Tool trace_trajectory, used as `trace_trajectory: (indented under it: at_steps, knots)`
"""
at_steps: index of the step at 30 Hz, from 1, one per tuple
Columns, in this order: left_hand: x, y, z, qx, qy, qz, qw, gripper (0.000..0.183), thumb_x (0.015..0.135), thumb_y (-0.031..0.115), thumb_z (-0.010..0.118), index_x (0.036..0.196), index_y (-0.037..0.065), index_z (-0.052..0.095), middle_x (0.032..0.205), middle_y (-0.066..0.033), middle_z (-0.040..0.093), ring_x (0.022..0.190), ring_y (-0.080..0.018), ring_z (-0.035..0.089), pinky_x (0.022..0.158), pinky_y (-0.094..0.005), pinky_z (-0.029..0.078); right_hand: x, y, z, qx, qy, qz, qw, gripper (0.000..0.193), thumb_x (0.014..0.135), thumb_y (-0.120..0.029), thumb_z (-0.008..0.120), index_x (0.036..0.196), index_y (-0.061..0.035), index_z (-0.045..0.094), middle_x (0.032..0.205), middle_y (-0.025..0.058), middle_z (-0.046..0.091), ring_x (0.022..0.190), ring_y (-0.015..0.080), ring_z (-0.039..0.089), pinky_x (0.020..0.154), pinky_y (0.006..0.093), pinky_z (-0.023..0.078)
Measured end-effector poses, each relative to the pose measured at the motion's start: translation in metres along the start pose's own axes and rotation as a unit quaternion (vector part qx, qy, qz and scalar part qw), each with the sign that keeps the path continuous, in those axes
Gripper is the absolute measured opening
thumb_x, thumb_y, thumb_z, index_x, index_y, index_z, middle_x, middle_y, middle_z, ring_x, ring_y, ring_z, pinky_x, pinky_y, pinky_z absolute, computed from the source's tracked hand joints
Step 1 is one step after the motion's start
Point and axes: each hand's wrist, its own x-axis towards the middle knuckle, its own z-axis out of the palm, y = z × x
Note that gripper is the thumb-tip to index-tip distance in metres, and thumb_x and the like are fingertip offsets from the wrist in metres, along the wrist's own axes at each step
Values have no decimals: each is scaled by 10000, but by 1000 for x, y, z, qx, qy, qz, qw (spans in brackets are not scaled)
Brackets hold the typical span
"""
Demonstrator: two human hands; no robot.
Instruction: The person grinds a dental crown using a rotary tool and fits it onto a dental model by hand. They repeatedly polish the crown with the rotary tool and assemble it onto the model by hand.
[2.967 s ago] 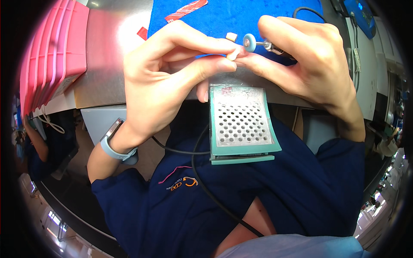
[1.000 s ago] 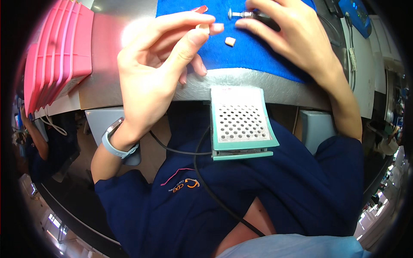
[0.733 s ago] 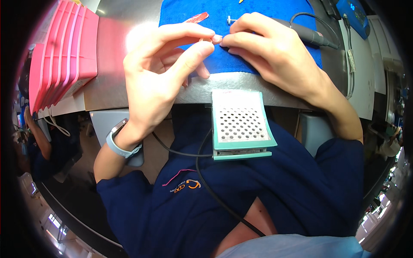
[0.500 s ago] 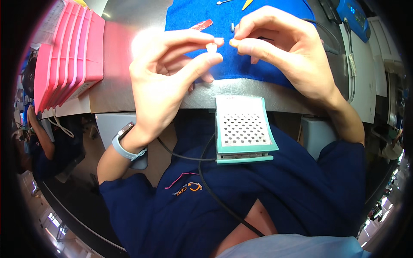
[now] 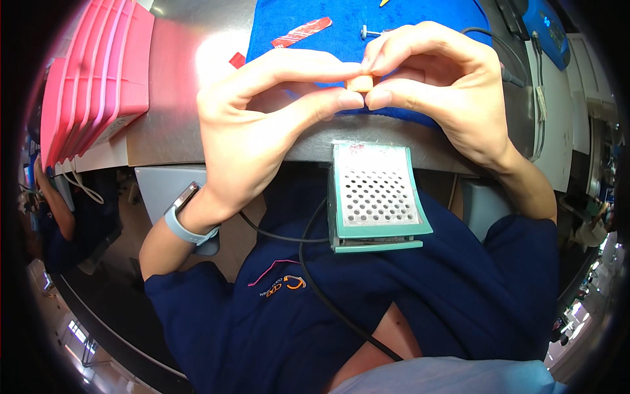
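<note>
My left hand (image 5: 262, 111) and right hand (image 5: 440, 79) meet above the near part of a blue towel (image 5: 420, 13). Between their fingertips is a small tan, tooth-like piece (image 5: 359, 83). Thumb and forefinger of each hand are closed in a pinch at it. A smaller whitish piece, seen earlier in my left fingers, cannot be told apart now. On the towel beyond lie a red strip (image 5: 303, 31) and a small tool with a round grey head (image 5: 369, 33), partly hidden by my right hand.
Pink ribbed trays (image 5: 98, 79) stand at the left of the metal bench (image 5: 177, 125). A box with a perforated top and green frame (image 5: 380, 190) juts out at its front edge. A blue device (image 5: 548, 33) and cables (image 5: 541, 105) lie at the right.
My hands have come together, bringing the pieces they pinched apart from each other to one spot. The view has shifted slightly, showing more of the red strip and grey-headed tool.
</note>
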Motion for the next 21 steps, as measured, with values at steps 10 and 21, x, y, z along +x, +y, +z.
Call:
trace_trajectory:
  at_steps: [10, 21]
  knots:
    - [-3, 3, -2, -4, -8, -25, 1000, 239, 798, -116, 667, 1024, -40, 684, 957, -121, 679, 869, -173, 659, 781, -260, 520, -3, 0, 2, 45, 4, 104, 994, 279, 728, 112, 722, 979, 24, 637, 928, 96, 616, 855, 151, 634, 802, 273, 541]
    - [0, -3, -5, 100, -68, 71, 990, 267, 828, -73, 655, 1087, -18, 687, 976, -94, 657, 843, -126, 610, 642, -201, 480, -9, 1, -1, 61, -14, 133, 989, 277, 727, 21, 785, 951, 2, 624, 899, 49, 624, 841, 120, 622, 789, 261, 511]
